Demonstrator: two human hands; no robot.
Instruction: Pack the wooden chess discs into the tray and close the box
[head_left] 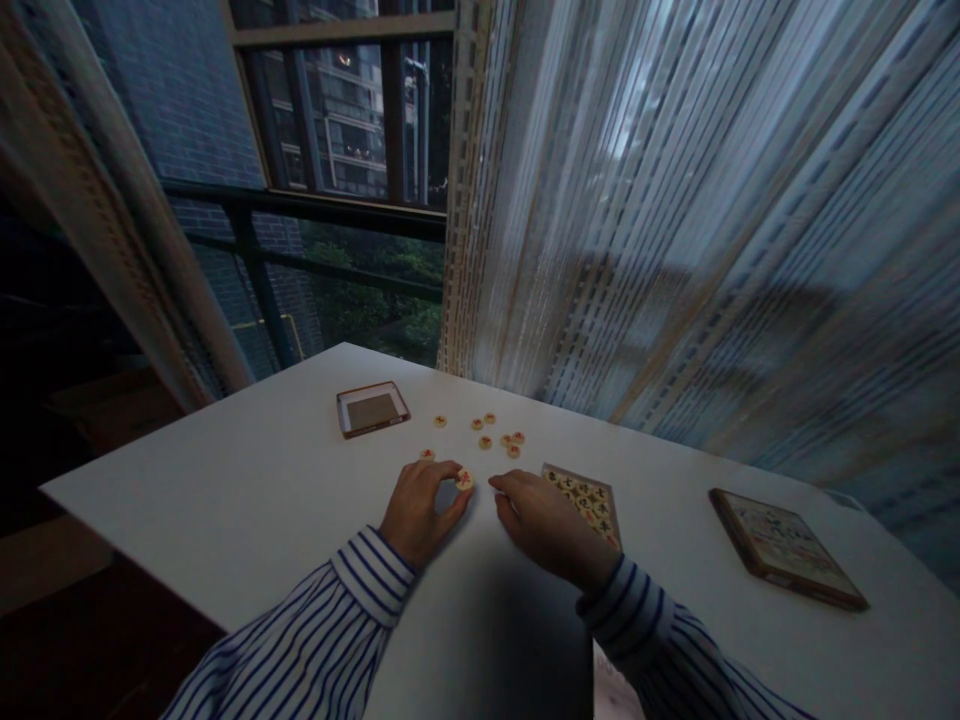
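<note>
My left hand (418,515) pinches a round Chinese chess piece (465,480) with a red character between thumb and index finger, just above the white table. To its right, my right hand (541,515) hovers with its thumb and index finger slightly apart, and no piece shows in them. Behind that hand lies a tray of chess pieces (585,492) in rows, with black and some red characters; the hand and wrist hide part of it. Beyond both hands, several loose red-marked pieces (485,442) are scattered, and one piece (427,454) lies close to my left knuckles.
A shallow open box (367,425) with a dark panel inside stands at the far left of the white table (247,480). A flat brown-edged box (787,550) lies on the right. Striped curtains (600,200) hang along the table's back edge, beside a window and railing.
</note>
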